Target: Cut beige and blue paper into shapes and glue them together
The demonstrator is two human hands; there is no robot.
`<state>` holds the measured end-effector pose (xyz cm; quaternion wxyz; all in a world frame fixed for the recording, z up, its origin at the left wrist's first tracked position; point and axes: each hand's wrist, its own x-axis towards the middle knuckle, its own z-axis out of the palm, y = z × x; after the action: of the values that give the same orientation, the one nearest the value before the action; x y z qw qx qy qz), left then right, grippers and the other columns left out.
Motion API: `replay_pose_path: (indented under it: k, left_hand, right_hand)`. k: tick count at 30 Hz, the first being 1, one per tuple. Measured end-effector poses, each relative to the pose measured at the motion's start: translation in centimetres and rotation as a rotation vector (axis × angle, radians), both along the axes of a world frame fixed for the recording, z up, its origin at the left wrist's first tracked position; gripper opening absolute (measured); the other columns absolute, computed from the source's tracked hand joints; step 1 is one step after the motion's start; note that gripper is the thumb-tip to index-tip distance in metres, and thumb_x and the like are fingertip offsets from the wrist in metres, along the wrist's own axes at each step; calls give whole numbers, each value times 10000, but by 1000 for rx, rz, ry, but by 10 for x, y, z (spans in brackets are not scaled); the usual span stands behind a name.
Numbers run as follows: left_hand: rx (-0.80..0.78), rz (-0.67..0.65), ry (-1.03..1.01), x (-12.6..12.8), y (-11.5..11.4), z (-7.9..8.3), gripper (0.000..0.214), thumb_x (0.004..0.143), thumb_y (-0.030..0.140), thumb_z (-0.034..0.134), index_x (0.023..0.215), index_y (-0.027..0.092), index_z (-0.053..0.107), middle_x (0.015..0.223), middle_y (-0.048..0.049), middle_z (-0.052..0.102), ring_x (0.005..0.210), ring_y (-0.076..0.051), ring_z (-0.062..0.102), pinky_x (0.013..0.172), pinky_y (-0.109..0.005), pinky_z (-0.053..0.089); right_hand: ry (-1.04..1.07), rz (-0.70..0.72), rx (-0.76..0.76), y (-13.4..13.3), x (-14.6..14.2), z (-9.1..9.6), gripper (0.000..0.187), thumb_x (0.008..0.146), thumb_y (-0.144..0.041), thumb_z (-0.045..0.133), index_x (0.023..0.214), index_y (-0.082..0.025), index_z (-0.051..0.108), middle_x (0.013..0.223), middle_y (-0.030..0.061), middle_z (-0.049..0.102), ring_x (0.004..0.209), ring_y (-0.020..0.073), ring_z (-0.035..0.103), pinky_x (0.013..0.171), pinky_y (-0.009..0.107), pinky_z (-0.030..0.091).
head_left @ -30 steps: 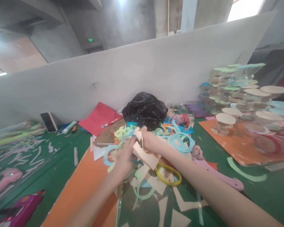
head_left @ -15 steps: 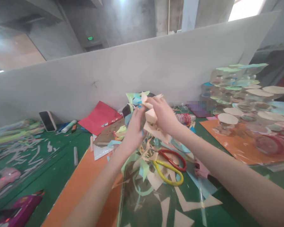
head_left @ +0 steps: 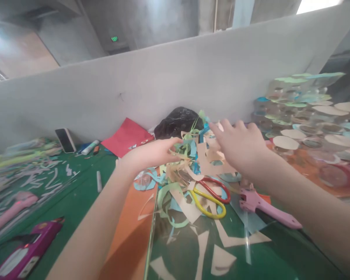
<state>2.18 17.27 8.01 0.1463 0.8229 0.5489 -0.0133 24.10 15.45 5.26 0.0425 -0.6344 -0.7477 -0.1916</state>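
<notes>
A tangled heap of paper scraps [head_left: 202,157] in beige, green and blue lies between my hands. At its left side is my left hand [head_left: 159,151], thumb and fingers apart against the green strips. My right hand [head_left: 242,142] is curled over the beige and blue pieces on the right, gripping some; its fingertips are partly hidden. Just below the heap, scissors [head_left: 211,212] show one yellow and one red handle loop, their blades covered by paper. A pink-handled tool [head_left: 272,210] rests under my right forearm.
A black plastic bag [head_left: 177,122] sits behind the heap, beside red paper [head_left: 126,138]. At left are a phone [head_left: 65,140], a purple device [head_left: 29,249] and a pink glue gun [head_left: 14,210]. Clear cups with paper discs [head_left: 286,142] stand stacked at right. Orange sheet [head_left: 125,233] underlies my left arm.
My hands have moved apart, left hand leftward and right hand rightward, from the bunch they held together. Scraps now spread between them; the black bag and pink-handled tool show more fully.
</notes>
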Motion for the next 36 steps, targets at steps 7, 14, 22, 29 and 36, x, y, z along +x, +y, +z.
replay_pose_path:
  k: [7, 14, 22, 29, 36]
  left_hand:
    - [146, 27, -43, -82, -108, -37, 463, 930, 446, 478, 1387, 372, 465, 1300, -9, 646, 1081, -215, 660, 800, -284, 537]
    - [256, 5, 56, -133, -219, -104, 421, 840, 406, 646, 1244, 306, 584, 1154, -31, 707, 979, -192, 704, 768, -240, 576]
    - [367, -42, 30, -113, -233, -119, 158, 937, 328, 503, 908, 260, 642, 881, -1, 694, 776, -151, 677, 644, -205, 551]
    - [542, -182, 107, -115, -230, -124, 221, 976, 288, 428, 943, 251, 644, 906, -9, 699, 809, -158, 643, 691, -238, 497]
    - [735, -329, 375, -128, -235, -141, 351, 912, 74, 384, 1073, 210, 665, 1024, -60, 720, 909, -207, 644, 837, -347, 465]
  right_hand:
    - [115, 207, 58, -41, -3, -26, 203, 788, -353, 645, 930, -208, 642, 557, 56, 528, 532, 227, 541, 512, 339, 330]
    - [260, 523, 425, -109, -29, -48, 210, 937, -147, 426, 814, -243, 568, 520, -1, 471, 472, 164, 447, 477, 314, 257]
    - [195, 944, 158, -140, -82, -103, 138, 821, -71, 511, 776, -183, 577, 606, 20, 559, 514, 173, 489, 513, 322, 330]
    - [307, 957, -7, -147, -107, -117, 64, 859, -130, 587, 828, -180, 563, 727, 22, 583, 699, 200, 535, 603, 330, 383]
    - [423, 952, -125, -151, -122, -128, 382, 837, -551, 641, 842, -172, 596, 856, 30, 596, 813, 217, 523, 703, 350, 428]
